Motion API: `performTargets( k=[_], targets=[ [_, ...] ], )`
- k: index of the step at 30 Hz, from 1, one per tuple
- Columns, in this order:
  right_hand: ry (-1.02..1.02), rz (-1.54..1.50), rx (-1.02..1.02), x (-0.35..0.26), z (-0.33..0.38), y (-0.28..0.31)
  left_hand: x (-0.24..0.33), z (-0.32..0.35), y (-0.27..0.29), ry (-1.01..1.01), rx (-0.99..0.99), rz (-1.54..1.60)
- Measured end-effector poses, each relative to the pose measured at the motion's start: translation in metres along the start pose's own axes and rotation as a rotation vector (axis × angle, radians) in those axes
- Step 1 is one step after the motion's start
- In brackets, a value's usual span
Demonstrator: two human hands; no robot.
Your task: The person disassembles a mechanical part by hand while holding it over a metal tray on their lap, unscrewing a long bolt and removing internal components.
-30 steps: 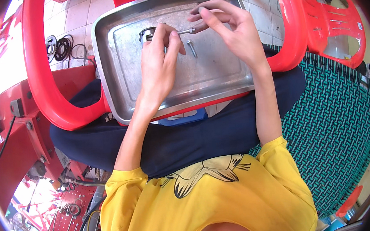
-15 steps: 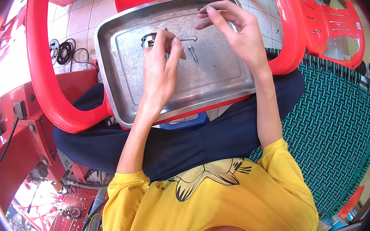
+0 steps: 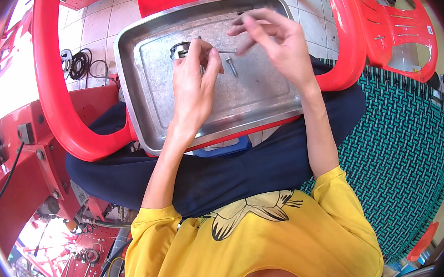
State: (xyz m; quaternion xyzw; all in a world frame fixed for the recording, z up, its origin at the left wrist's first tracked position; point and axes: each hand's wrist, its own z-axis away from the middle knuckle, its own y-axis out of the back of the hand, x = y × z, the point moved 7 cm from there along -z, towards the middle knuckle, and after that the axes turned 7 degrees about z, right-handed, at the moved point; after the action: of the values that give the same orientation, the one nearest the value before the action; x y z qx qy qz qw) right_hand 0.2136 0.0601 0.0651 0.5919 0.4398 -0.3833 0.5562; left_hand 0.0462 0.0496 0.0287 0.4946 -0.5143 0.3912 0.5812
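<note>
"what's the left hand got?"

"a round metal part, gripped toward the far left corner of the tray. a thin rod juts from those fingers toward the tray's right edge."

"and the right hand?"

"blurred, fingers loosely spread by the rod's end, nearer the far right corner. can't tell from here if they touch."

"anything lying loose?"

"one bolt, about mid-tray, head toward the far edge. red chair arms flank the left and right edges."
</note>
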Motion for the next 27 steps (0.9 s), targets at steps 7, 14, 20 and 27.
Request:
performTargets(
  k=[7, 14, 20, 27],
  targets=[
    [0.044, 0.139, 0.053, 0.008, -0.005, 0.007, -0.003, 0.001, -0.003, 0.013, -0.027, -0.015],
    [0.024, -0.003, 0.047, -0.013, -0.001, 0.01, 0.0, 0.001, 0.0, 0.029, -0.043, -0.01],
    [0.035, 0.129, 0.004, 0.006, -0.002, -0.001, -0.003, 0.0, 0.0, -0.025, -0.007, -0.044],
    [0.113, 0.25, -0.028, -0.006, -0.005, 0.011, 0.002, 0.001, -0.001, -0.041, 0.012, -0.018]
  ],
)
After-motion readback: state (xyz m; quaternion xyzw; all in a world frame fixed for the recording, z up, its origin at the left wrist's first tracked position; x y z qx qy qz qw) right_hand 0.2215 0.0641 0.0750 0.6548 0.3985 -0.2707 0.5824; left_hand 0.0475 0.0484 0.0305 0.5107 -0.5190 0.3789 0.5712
